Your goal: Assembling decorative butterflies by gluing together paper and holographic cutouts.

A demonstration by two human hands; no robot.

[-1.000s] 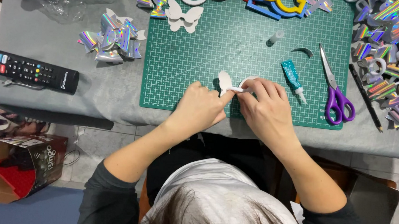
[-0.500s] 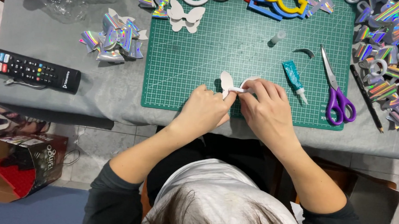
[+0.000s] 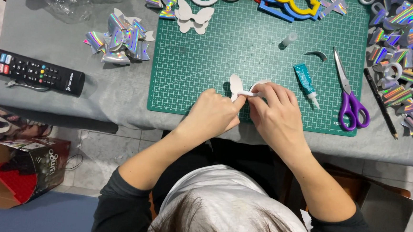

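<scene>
Both my hands meet over the near edge of a green cutting mat (image 3: 210,59). Between them is a small white bow-shaped cut-out (image 3: 238,86). My left hand (image 3: 214,114) pinches its left side, and my right hand (image 3: 277,114) pinches its middle strip and right lobe. One white lobe sticks up above my fingers; the other is mostly hidden under my right fingers. A small teal glue tube (image 3: 305,82) lies just right of my right hand, and its clear cap (image 3: 289,39) stands farther back on the mat.
Purple-handled scissors (image 3: 350,96) and a black pencil (image 3: 380,103) lie at the right. Holographic bows sit in a pile at the left (image 3: 118,39) and several more at the right (image 3: 406,52). A black remote (image 3: 31,70) rests on the grey cloth. White butterfly cut-outs (image 3: 193,17) lie at the back.
My hands stay together on the white cut-out, with only small finger shifts. Nothing else on the table has moved.
</scene>
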